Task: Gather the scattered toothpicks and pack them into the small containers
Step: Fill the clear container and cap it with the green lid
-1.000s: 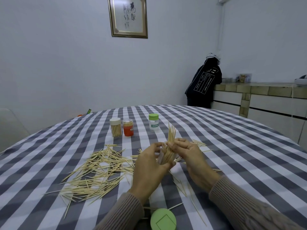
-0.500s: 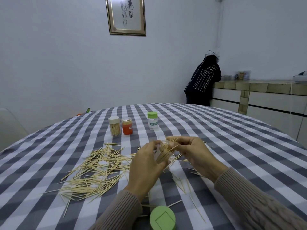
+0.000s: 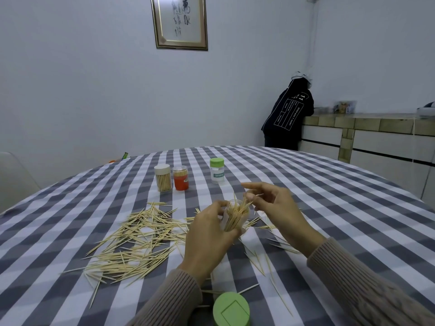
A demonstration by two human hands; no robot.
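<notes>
Head view showed the left hand [image 3: 207, 236] wrapped around one clear container [image 3: 235, 216], tilted and crammed with toothpicks. Just beside its mouth, the right hand [image 3: 276, 209] hung half open, fingers loosely curled; whether it pinched a pick I could not tell. Loose toothpicks [image 3: 136, 241] lay scattered past the left hand toward the tabletop's left edge, too many to count. Three closed jars [image 3: 180, 178] stood farther back, and one green lid [image 3: 231, 309] sat at the near edge.
</notes>
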